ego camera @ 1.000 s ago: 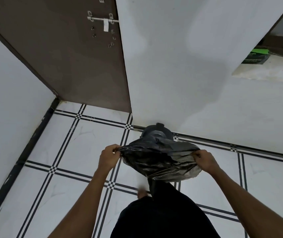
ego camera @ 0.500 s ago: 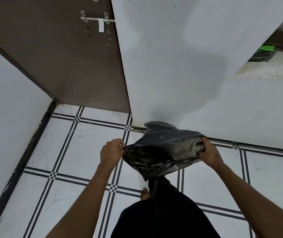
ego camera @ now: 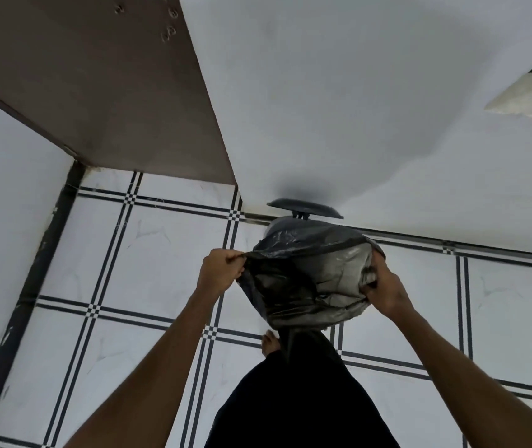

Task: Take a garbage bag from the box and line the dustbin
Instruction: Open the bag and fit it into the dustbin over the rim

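A black garbage bag point(ego camera: 303, 279) hangs stretched between my two hands over the floor. My left hand point(ego camera: 221, 271) pinches the bag's left rim in a fist. My right hand point(ego camera: 382, 286) grips the right rim, fingers curled into bunched plastic. Behind the bag stands the dark dustbin, mostly hidden; only its raised lid point(ego camera: 305, 208) shows against the white wall. The bag's mouth is pulled over the bin's near top edge. The box of bags sits out of clear sight at the upper right.
White floor tiles with black line patterns point(ego camera: 148, 253) spread all around. A brown door point(ego camera: 96, 92) stands at the upper left, white walls on both sides. My bare foot point(ego camera: 269, 342) and dark trousers point(ego camera: 300, 399) are below the bag. A ledge point(ego camera: 523, 92) juts at the upper right.
The bag has moved forward and down over the bin; the bin's lid now shows raised behind it. My view has tilted lower, closer to the floor.
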The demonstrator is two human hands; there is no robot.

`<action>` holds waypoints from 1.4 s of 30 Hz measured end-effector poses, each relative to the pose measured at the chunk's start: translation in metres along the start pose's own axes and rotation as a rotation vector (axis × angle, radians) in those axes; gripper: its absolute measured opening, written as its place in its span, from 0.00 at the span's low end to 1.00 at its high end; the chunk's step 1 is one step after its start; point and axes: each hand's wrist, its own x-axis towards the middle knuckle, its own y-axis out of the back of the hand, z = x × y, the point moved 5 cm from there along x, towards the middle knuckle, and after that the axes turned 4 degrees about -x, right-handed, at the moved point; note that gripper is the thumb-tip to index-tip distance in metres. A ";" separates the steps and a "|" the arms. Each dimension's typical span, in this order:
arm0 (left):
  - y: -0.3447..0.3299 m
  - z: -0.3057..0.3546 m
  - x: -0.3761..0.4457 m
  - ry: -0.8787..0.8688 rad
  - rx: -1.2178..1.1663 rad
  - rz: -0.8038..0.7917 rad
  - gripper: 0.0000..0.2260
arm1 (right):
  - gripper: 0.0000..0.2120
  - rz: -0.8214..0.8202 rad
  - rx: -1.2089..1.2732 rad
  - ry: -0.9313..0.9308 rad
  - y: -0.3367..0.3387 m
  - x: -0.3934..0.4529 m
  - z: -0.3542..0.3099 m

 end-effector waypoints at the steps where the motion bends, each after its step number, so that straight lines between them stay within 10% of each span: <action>1: -0.003 0.000 0.011 -0.004 0.022 -0.005 0.08 | 0.45 0.003 0.006 -0.006 -0.003 0.009 0.001; 19: -0.151 -0.133 0.216 0.131 -0.219 -0.047 0.14 | 0.43 0.127 -0.117 -0.049 -0.123 0.185 0.106; 26: -0.179 -0.185 0.280 -0.125 0.107 -0.088 0.14 | 0.41 -0.034 -0.163 -0.108 -0.191 0.235 0.170; 33: -0.194 -0.193 0.330 -0.539 0.522 -0.120 0.10 | 0.19 0.117 -0.052 -0.176 -0.207 0.281 0.195; 42: -0.212 -0.176 0.411 -0.481 0.373 0.034 0.15 | 0.03 0.321 0.370 -0.196 -0.209 0.373 0.196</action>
